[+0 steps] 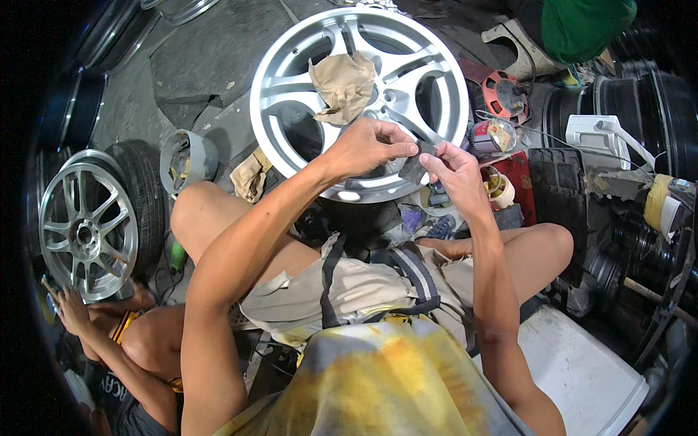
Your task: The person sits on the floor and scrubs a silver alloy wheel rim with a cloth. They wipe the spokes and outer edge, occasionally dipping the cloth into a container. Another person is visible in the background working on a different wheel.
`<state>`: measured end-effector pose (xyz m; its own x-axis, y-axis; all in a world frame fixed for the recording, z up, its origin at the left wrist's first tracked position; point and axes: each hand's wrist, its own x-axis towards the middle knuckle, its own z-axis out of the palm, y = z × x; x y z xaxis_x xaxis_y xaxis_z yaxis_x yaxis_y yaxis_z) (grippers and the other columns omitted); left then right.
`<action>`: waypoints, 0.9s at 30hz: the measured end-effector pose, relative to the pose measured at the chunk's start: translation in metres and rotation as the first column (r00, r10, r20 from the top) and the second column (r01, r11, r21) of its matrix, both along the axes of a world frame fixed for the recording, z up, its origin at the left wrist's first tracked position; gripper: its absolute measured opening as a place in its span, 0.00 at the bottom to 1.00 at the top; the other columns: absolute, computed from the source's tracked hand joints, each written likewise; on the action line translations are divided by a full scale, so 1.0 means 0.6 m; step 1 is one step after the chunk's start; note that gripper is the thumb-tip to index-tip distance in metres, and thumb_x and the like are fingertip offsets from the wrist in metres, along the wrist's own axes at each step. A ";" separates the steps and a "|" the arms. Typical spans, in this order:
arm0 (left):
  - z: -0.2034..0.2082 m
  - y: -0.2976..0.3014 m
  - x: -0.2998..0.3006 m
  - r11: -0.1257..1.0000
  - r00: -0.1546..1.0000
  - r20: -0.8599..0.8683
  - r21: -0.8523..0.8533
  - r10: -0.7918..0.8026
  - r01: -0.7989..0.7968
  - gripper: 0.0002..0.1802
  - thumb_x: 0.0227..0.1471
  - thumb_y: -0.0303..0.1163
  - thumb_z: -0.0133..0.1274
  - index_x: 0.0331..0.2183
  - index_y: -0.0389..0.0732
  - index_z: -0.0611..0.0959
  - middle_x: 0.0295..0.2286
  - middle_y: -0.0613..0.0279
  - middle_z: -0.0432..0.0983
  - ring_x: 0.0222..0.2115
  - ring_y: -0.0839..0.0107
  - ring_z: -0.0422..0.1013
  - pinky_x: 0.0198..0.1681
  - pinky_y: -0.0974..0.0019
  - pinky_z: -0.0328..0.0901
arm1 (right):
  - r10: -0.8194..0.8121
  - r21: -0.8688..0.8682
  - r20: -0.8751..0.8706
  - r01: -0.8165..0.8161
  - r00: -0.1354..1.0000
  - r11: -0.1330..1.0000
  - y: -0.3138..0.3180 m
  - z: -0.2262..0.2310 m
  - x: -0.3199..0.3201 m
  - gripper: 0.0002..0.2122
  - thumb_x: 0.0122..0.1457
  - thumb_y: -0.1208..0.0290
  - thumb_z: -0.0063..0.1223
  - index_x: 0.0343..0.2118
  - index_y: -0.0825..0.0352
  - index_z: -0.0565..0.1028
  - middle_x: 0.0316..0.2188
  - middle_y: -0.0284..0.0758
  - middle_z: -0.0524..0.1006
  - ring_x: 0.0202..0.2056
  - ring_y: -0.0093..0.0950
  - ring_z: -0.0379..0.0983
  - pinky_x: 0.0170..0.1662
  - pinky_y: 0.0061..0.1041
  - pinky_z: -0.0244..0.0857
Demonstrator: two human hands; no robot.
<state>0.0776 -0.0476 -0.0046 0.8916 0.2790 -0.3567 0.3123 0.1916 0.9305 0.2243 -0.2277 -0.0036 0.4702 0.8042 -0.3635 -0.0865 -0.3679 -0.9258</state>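
A silver alloy wheel rim point(267, 94) lies face up in front of my knees. Above its near right part, my left hand point(369, 150) and my right hand point(458, 176) come close together, thumbs and fingers pinched. Between them is a small dark grey piece of sandpaper point(413, 171), its upper edge gripped by both hands. A crumpled tan cloth or paper point(345, 86) rests on the rim's spokes, just beyond my left hand. The undersides of my fingers are partly hidden.
At the left, another person's hand point(71, 311) is near a second wheel rim point(86, 232) and a tyre point(142, 207). A grey bucket point(200, 156) stands left of my rim. Cans point(494, 136), a red-orange part point(503, 96) and stacked rims point(625, 102) crowd the right.
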 end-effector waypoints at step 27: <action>0.005 -0.006 0.003 0.993 0.981 0.160 0.004 0.112 -0.114 0.13 0.56 0.35 0.64 0.37 0.34 0.89 0.24 0.64 0.82 0.24 0.81 0.72 0.30 0.74 0.68 | -0.069 0.110 -0.180 0.089 0.981 0.990 0.011 0.007 -0.022 0.09 0.61 0.73 0.65 0.41 0.67 0.77 0.35 0.29 0.80 0.37 0.16 0.73 0.42 0.17 0.65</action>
